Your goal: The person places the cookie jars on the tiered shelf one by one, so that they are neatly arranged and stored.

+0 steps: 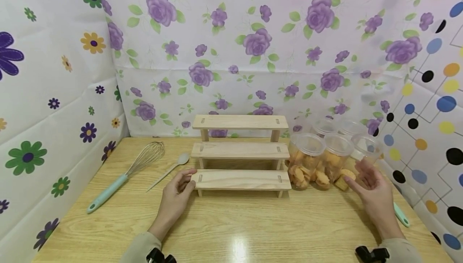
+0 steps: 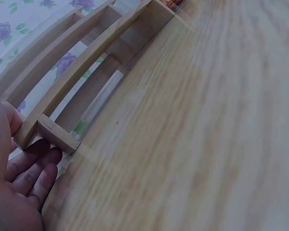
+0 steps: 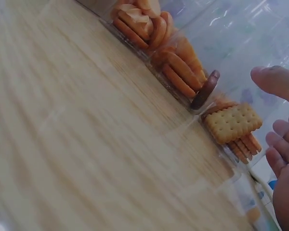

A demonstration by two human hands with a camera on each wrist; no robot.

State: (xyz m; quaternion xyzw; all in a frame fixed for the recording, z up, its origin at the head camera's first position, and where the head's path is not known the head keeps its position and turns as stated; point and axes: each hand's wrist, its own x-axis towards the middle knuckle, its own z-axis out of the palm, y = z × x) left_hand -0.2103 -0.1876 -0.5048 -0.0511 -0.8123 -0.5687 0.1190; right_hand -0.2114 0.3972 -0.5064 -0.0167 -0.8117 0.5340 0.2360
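Observation:
A three-tier wooden shelf (image 1: 240, 179) stands mid-table. My left hand (image 1: 176, 194) pinches the left end of its lowest board, thumb on top; in the left wrist view the hand (image 2: 19, 178) has its other fingers bent beneath the shelf (image 2: 62, 89). To the right of the shelf are several clear lidded jars (image 1: 310, 146) holding orange snacks and biscuits. My right hand (image 1: 376, 194) is beside the front right jar, thumb and fingers apart and holding nothing. The right wrist view shows a square biscuit (image 3: 233, 122) inside a jar, left of the hand (image 3: 284, 144).
A whisk (image 1: 115, 186) with a mint handle and a pale spoon (image 1: 170, 170) lie on the table (image 1: 231, 223) left of the shelf. Another mint handle (image 1: 401, 215) shows beyond my right wrist. Flowered and dotted cloths (image 1: 253, 22) hang around the back and sides.

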